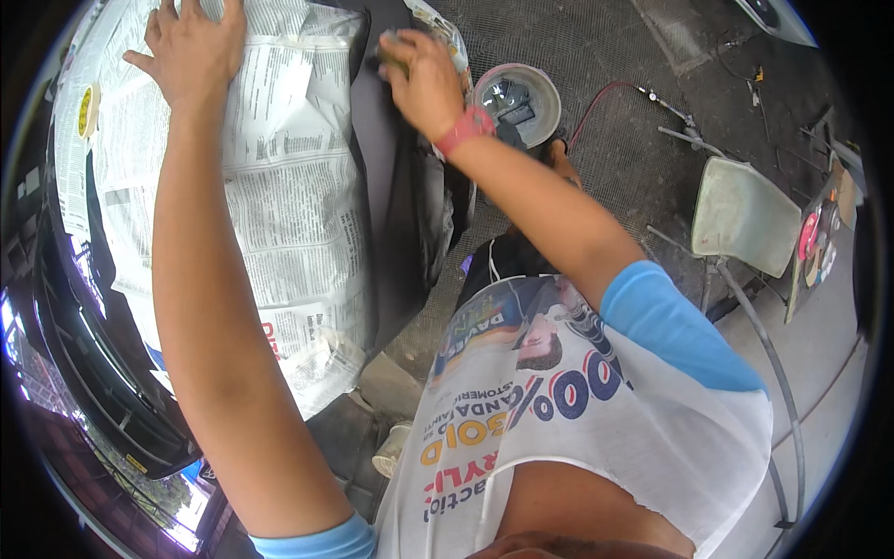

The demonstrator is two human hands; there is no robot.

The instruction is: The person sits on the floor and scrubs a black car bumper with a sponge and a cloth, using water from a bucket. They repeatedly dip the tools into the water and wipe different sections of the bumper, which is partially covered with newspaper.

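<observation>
My left hand point(198, 59) lies spread on newspaper sheets point(293, 209) that cover part of a dark car body. With my right hand point(427, 87), which is slightly blurred and has a red band at the wrist, I hold a small dark-olive pad point(395, 59). Fingers partly hide the pad, so its exact kind is unclear. It is at a matte grey-black body panel point(391, 202), running along the newspaper's edge. A roll of masking tape point(89, 110) rests on the paper left of my left hand.
Right of the panel stands a round bucket point(548, 119) with liquid and dark pieces inside. A red hose point(601, 105) crosses the textured floor. Farther right are a metal-framed chair point(747, 213) and a board with small items point(814, 244). A white tub point(391, 451) stands near my body.
</observation>
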